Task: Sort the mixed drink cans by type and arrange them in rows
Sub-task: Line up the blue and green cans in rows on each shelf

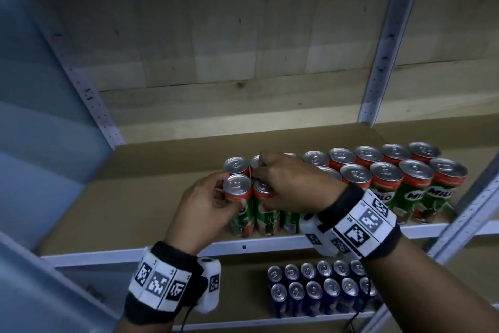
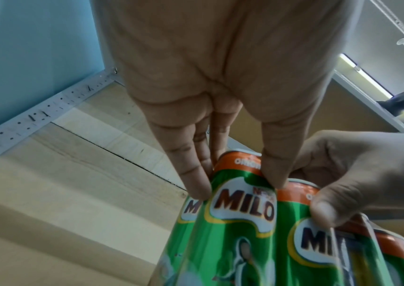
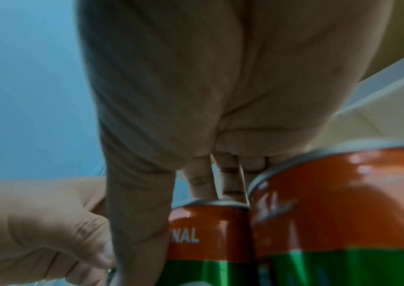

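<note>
on the upper shelf [image 1: 172, 247] stand two rows of milo cans [image 1: 386, 178], eight at the back and seven in front, the left hand [image 1: 205, 203] grasping the front-left can [image 1: 237, 186], the right hand [image 1: 291, 184] grasping its neighbour [image 1: 263, 189], twelve blue cans [image 1: 314, 292] below.

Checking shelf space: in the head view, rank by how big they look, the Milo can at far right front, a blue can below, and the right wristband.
1. right wristband, nearest the camera
2. Milo can
3. blue can, on the lower, farther shelf, so unsure
</note>
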